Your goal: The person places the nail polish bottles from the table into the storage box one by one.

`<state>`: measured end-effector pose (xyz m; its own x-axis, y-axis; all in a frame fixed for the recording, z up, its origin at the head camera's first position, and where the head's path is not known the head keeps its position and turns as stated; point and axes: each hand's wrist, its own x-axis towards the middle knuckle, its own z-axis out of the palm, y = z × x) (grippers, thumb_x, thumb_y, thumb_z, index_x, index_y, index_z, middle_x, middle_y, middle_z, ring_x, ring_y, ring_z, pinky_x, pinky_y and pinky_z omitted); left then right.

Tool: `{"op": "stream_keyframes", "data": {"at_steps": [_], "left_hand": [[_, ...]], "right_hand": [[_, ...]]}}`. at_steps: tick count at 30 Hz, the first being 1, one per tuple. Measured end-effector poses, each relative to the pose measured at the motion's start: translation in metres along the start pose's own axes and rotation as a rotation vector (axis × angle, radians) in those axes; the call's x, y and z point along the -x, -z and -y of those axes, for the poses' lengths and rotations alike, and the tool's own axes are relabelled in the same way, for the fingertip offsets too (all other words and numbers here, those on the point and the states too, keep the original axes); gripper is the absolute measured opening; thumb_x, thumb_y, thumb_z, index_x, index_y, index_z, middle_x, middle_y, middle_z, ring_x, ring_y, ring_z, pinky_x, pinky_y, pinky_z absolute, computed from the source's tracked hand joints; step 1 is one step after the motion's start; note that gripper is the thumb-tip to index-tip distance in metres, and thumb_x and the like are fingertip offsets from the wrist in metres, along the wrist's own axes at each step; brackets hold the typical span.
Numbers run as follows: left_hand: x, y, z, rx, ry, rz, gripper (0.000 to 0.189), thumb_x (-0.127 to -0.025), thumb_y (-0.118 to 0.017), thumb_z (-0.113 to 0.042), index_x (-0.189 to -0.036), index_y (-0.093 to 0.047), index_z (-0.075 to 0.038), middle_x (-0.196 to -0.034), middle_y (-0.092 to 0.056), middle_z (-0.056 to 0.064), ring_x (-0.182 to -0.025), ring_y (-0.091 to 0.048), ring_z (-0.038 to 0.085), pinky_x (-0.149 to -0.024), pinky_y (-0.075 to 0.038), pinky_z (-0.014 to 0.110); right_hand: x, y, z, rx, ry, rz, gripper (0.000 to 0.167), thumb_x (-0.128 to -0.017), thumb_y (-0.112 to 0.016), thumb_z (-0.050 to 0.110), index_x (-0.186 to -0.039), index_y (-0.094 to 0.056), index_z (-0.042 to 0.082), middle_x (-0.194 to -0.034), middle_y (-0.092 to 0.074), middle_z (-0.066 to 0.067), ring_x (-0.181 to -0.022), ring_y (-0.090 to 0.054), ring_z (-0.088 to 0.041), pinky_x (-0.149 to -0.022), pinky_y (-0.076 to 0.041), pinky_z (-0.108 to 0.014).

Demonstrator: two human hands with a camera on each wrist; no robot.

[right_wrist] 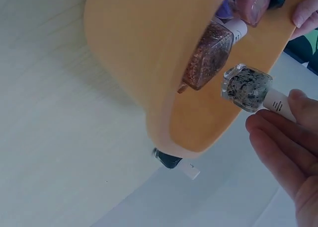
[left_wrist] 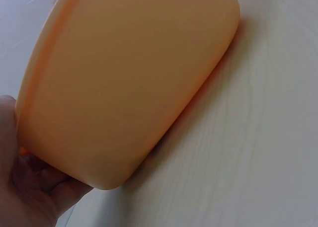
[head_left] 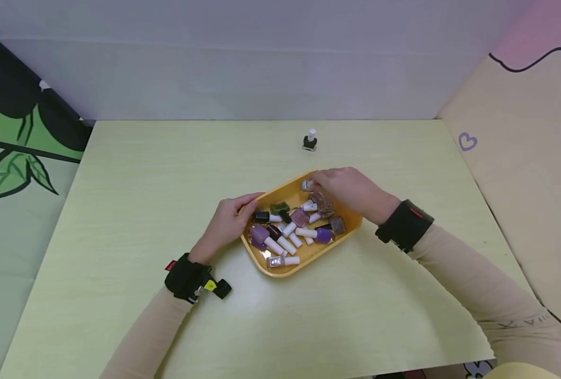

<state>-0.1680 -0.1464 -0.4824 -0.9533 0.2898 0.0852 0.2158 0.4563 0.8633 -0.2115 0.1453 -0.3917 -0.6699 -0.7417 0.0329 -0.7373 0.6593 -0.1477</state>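
An orange-yellow plastic tray (head_left: 251, 257) full of nail polish bottles rests on the table. At its left end my left hand (head_left: 227, 225) grips the rim, thumb above; in the left wrist view its other fingers curl below the tray wall (left_wrist: 134, 78). Over the far right end, my right hand (head_left: 348, 192) pinches a clear nail polish bottle with black flecks (right_wrist: 247, 89) by its white cap. Beneath that hand lies a glittery copper bottle (right_wrist: 211, 55). Purple (head_left: 324, 235), mauve (head_left: 300, 217) and dark green (head_left: 279, 208) bottles lie jumbled in the tray.
One dark nail polish bottle with a white cap (head_left: 310, 142) stands upright on the table (head_left: 166, 158) beyond the tray. A pale wall (head_left: 261, 79) rises along the table's back edge, and a decorated panel (head_left: 512, 173) borders the right side.
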Motion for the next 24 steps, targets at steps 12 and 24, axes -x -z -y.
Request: {"op": "stream_keyframes", "data": {"at_steps": [12, 24], "left_hand": [[-0.001, 0.001, 0.001, -0.004, -0.01, 0.001, 0.032, -0.109, -0.053, -0.013, -0.136, -0.067, -0.004, -0.131, -0.069, 0.018, -0.114, -0.069, 0.03, -0.088, -0.054, 0.042], [-0.001, 0.0, 0.002, 0.016, -0.01, 0.003, 0.033, -0.109, -0.052, -0.012, -0.136, -0.066, -0.002, -0.131, -0.069, 0.02, -0.121, -0.068, 0.033, -0.098, -0.056, 0.048]], "right_hand": [[-0.006, -0.015, 0.012, 0.232, 0.144, 0.112, 0.027, -0.095, -0.072, 0.0, -0.12, -0.063, 0.0, -0.111, -0.075, -0.014, -0.097, -0.073, -0.026, -0.082, -0.062, -0.037], [-0.007, -0.029, 0.022, 0.447, 0.301, 0.066, 0.035, -0.096, -0.076, 0.025, -0.113, -0.06, -0.001, -0.099, -0.072, -0.01, -0.09, -0.072, -0.023, -0.077, -0.061, -0.033]]}}
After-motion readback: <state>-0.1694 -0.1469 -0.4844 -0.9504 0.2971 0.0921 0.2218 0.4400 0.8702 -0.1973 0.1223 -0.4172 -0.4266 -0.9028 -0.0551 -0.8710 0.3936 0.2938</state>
